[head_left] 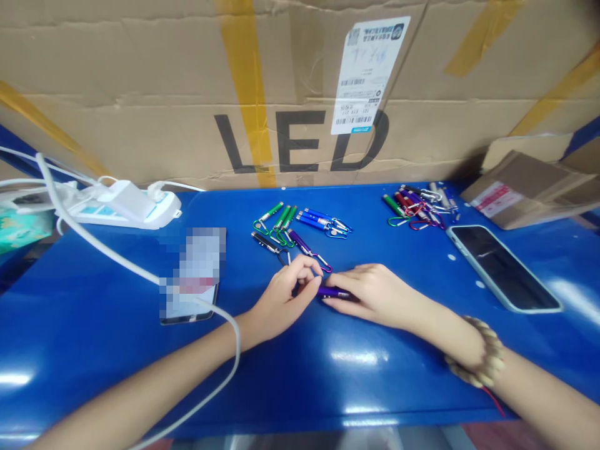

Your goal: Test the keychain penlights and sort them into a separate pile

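My left hand (285, 294) and my right hand (370, 290) meet at the middle of the blue table (328, 375). Both pinch a small purple keychain flashlight (334, 292) that lies between them, just above the table top. My left fingers curl round its left end, and my right fingers press on its right end. Just beyond the hands lies a loose group of several keychain flashlights (300, 228), green, blue, black and purple, each with a carabiner clip. A second heap of flashlights (417, 203) lies at the back right.
A large cardboard box (300, 94) printed "LED" walls off the back. A white power strip (122, 206) with a cable sits at the back left. One phone (192, 275) lies left of my hands, another phone (504, 265) lies right. A smaller carton (525, 187) stands far right.
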A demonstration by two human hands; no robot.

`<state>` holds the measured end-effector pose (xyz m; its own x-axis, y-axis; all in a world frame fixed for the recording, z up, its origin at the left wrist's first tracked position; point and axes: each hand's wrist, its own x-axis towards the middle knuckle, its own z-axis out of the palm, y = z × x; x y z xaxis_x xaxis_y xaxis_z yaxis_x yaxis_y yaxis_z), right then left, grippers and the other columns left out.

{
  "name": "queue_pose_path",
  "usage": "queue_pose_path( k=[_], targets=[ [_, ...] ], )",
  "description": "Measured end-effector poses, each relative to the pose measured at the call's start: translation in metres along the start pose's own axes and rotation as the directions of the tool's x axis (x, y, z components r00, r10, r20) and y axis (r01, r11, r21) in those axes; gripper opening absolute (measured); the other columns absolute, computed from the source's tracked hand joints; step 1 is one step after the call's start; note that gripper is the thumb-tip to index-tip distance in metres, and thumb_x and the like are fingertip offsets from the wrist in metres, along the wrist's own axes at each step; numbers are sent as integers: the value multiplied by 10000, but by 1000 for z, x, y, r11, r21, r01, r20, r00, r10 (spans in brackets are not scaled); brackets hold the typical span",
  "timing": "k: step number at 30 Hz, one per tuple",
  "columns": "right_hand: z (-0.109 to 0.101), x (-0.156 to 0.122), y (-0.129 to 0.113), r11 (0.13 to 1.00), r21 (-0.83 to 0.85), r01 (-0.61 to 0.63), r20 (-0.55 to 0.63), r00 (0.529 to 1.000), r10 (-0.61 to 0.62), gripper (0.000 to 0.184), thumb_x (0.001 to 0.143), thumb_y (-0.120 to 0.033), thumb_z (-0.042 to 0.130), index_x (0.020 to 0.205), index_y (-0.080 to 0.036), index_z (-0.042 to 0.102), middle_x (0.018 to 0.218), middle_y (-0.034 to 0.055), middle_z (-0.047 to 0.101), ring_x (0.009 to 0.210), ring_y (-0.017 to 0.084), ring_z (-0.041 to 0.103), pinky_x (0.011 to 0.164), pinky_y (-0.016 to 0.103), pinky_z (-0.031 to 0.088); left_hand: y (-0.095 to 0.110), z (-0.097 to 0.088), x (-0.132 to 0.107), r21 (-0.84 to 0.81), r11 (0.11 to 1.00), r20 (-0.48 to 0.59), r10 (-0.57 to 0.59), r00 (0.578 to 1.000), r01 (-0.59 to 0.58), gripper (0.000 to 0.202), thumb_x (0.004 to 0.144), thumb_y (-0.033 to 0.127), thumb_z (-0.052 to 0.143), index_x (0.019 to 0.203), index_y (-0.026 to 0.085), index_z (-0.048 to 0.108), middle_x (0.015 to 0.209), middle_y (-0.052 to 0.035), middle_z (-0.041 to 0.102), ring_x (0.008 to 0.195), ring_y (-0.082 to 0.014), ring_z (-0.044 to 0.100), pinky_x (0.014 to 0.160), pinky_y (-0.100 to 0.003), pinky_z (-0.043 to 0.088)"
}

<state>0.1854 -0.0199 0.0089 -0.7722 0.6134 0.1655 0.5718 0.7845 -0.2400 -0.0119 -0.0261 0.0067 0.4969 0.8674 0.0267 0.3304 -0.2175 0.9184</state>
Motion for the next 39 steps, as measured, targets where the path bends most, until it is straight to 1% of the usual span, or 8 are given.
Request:
queue_pose_path(
  k=[3, 9, 12, 15, 18, 26, 34, 39],
  targets=[
    [-1, 0, -1, 1000, 8, -14, 29, 999, 14, 316, 955, -403, 394, 908, -175, 609, 768, 26, 694, 664, 161, 647, 622, 262, 380, -1, 1, 0, -16, 1000, 4, -11, 1000, 11, 72, 909, 255, 390, 906, 195, 430, 633, 63, 454, 601, -100, 467, 609, -233, 347],
    [0, -1, 0, 999, 31, -15, 29, 999, 14, 319, 961, -398, 381, 928, -176, 607, 781, 23, 691, 667, 159, 648, 622, 261, 391, 1, 1, -2, -67, 996, -14, -57, 998, 56, 95, 912, 283, 403, 913, 199, 448, 645, 56, 453, 624, -107, 471, 621, -242, 346],
    [1, -1, 0, 999, 42, -22, 25, 999, 21, 317, 968, -387, 369, 988, -174, 602, 816, 26, 700, 684, 162, 656, 633, 263, 405, 2, -1, -3, -110, 992, -86, -68, 994, 58, 108, 910, 281, 406, 921, 195, 470, 778, 20, 502, 719, -116, 476, 676, -250, 361],
    [1, -1, 1, 999, 32, -28, 22, 999, 28, 326, 972, -384, 357, 1050, -173, 593, 876, 35, 711, 707, 168, 666, 643, 268, 419, -1, -2, -3, -167, 986, -165, -30, 986, 2, 147, 919, 278, 373, 921, 190, 492, 914, -11, 517, 821, -130, 481, 727, -259, 366],
    [1, 0, 1, 999, 31, -24, 24, 999, 24, 335, 974, -382, 349, 1078, -177, 592, 916, 38, 716, 718, 169, 673, 649, 267, 431, -5, -2, -3, -216, 976, -171, -17, 985, -21, 200, 929, 293, 333, 906, 191, 503, 897, -15, 513, 826, -141, 480, 724, -267, 368],
    [-3, 0, -1, 1000, 27, 5, 15, 1000, -6, 322, 977, -348, 358, 1130, -208, 603, 1031, 27, 710, 790, 158, 683, 683, 256, 456, -6, 0, -2, -254, 967, -221, -87, 971, 28, 213, 918, 313, 329, 857, 201, 499, 899, -14, 508, 815, -145, 480, 691, -259, 388],
    [-2, -1, -2, 1000, -4, 11, 18, 1000, -11, 337, 984, -325, 340, 1149, -205, 608, 993, 40, 719, 769, 146, 686, 635, 243, 447, -8, 0, -1, -272, 962, -222, -69, 973, 6, 208, 916, 311, 319, 868, 200, 489, 908, -24, 499, 836, -155, 478, 681, -262, 384],
    [0, 0, -1, 999, 28, -27, 18, 999, 27, 314, 977, -330, 362, 1156, -203, 587, 1035, 39, 710, 800, 151, 687, 674, 246, 461, -7, 0, -1, -273, 962, -206, -55, 977, -3, 243, 927, 332, 293, 876, 196, 488, 895, -27, 492, 825, -155, 470, 684, -263, 372]
  ],
)
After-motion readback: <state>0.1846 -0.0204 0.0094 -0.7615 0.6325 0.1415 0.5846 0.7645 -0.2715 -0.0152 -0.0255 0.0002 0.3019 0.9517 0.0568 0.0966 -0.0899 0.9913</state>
